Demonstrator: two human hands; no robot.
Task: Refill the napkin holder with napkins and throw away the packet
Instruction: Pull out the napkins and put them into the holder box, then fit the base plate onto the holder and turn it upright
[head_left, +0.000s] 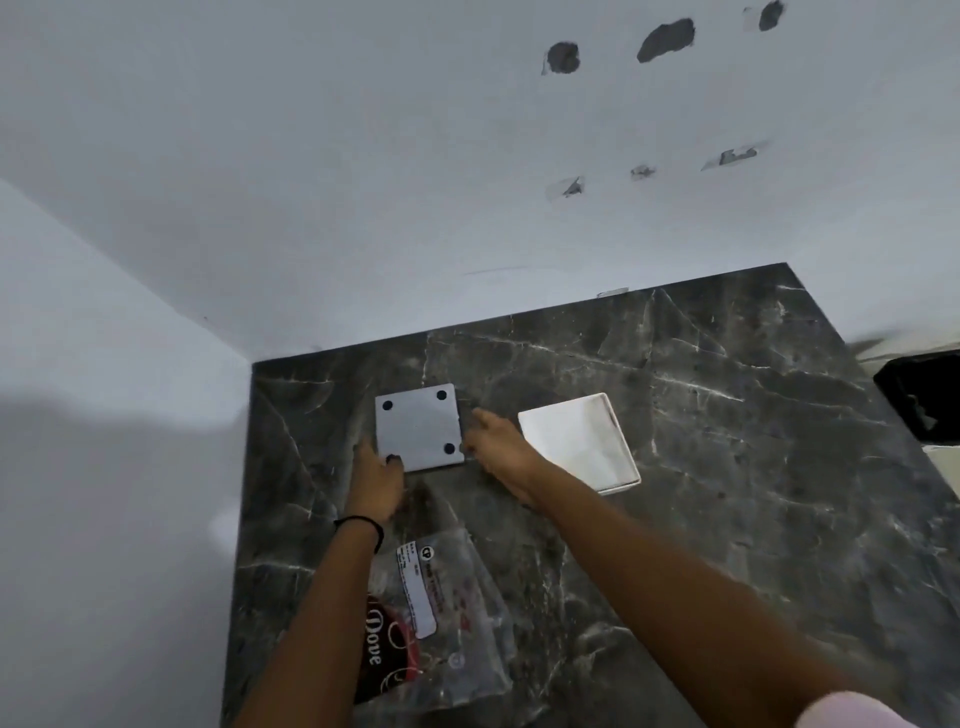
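A flat white square part of the napkin holder (418, 428), with black round feet at its corners, lies feet-up on the dark marble counter (727, 467). My left hand (375, 480) grips its near left corner and my right hand (498, 447) holds its right edge. To the right sits a white square open box (577, 441), white inside; whether napkins fill it is unclear. A crumpled clear plastic packet (447, 618) with red and black print lies near the counter's front, partly under my left forearm.
White walls close off the counter at the back and on the left. A black object (922, 400) sits past the counter's right edge. Bare marble stretches to the right of the white box.
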